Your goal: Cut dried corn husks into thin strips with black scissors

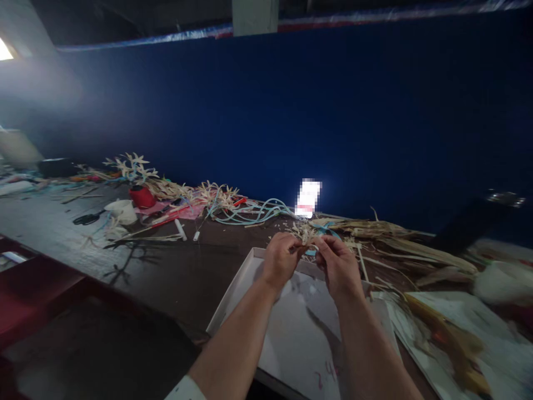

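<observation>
My left hand (283, 255) and my right hand (338, 264) are raised close together over the far edge of a shallow white box lid (297, 333). Fingers and thumb of each are pinched around a thin, pale strip that looks like dried husk; most of it is hidden by the fingertips. Just beyond them lies a small heap of pale husk scraps (306, 229) with bits of light blue. Long dried husks (387, 229) are spread to the right of my right hand.
Left along the table (179, 278) are husk flowers (219, 194) on pale blue stems (266, 211), a red thread spool (141, 196), a white cup-like item (121, 211) and dark scissors (88, 218). A lit phone (308, 198) leans against the blue wall (250, 122). Plastic sheeting (470, 316) lies at right.
</observation>
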A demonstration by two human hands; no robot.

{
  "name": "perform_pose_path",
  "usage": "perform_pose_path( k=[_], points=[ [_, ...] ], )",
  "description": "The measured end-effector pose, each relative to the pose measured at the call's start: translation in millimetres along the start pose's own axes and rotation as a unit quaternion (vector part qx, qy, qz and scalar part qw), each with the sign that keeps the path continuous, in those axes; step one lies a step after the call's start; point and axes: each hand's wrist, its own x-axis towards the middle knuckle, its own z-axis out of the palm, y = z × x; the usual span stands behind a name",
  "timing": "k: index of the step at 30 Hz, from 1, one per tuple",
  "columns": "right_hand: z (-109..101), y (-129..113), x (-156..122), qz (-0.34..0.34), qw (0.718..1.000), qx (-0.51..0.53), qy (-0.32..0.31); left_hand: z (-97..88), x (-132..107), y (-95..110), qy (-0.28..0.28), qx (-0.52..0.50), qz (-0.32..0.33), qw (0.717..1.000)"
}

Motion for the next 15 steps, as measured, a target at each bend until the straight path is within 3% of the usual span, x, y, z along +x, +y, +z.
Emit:
perform_pose_path(
  k=[15],
  points=[
    [0.7,-0.5,-2.5,-0.013,0.999,0.013,-0.033,-1.1,0.6,2.9,0.012,0.011,-0.014,1.0]
  ],
)
